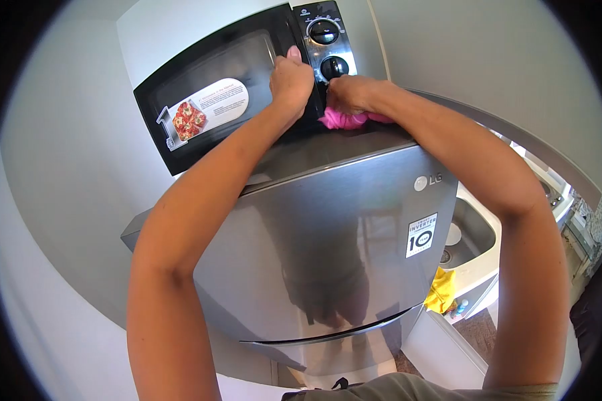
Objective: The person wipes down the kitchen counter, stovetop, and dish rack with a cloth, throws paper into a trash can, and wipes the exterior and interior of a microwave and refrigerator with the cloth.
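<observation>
A black microwave oven (207,63) sits on top of a grey refrigerator (314,220), its door facing me. My left hand (292,81) is closed at the right edge of the microwave door, thumb pointing up; the curled fingers are mostly hidden behind the hand. Just below the lower knob (334,67) of the control panel, my right hand (353,95) is closed on a bright pink cloth (344,119). Part of that cloth hangs below the fingers, near the refrigerator top. A label with a food picture (189,120) is stuck on the door glass.
Right of the refrigerator is a counter with a steel sink (471,234). A yellow cloth (440,291) hangs at the counter's front edge, near small bottles (460,307). Pale walls (60,134) stand close at the left and behind the microwave.
</observation>
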Demonstrator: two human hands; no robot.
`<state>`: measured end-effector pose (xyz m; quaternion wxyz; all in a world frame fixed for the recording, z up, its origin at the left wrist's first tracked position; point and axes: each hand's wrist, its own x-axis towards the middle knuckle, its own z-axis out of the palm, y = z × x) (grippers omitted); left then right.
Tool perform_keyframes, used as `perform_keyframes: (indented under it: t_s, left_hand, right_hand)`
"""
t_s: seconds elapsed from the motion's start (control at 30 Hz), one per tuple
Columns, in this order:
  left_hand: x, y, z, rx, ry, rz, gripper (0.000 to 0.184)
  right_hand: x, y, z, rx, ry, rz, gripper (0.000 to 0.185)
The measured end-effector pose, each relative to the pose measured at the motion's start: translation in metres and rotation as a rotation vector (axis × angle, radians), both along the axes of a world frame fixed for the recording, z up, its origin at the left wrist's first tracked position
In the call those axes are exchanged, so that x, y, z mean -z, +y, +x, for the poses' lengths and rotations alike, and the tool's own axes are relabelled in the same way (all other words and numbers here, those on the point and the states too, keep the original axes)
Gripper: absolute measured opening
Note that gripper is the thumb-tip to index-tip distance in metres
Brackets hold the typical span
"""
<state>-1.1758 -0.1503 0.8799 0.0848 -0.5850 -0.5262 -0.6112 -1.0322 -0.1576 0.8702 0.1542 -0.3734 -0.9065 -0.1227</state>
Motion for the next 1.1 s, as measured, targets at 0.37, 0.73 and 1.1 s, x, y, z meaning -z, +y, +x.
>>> perform_keyframes:
  t_s: [0.37, 0.73, 1.1]
  left_hand:
    - [-0.010, -0.162, -0.027, 0.544, -0.053, -0.346, 0.046]
    - [0.063, -0.287, -0.207, -0.539, 0.208, -0.628, 0.073]
    - [0.071, -0.296, -0.200, -0.672, 0.623, -0.502, 0.034]
  right_hand:
    - [-0.004, 0.010, -0.002, -0.073, -0.311, 0.113, 0.029]
    - [0.046, -0.128, -0.005, -0.767, 0.300, 0.327, 0.022]
    - [0.050, -0.216, -0.165, -0.451, 0.097, 0.263, 0.061]
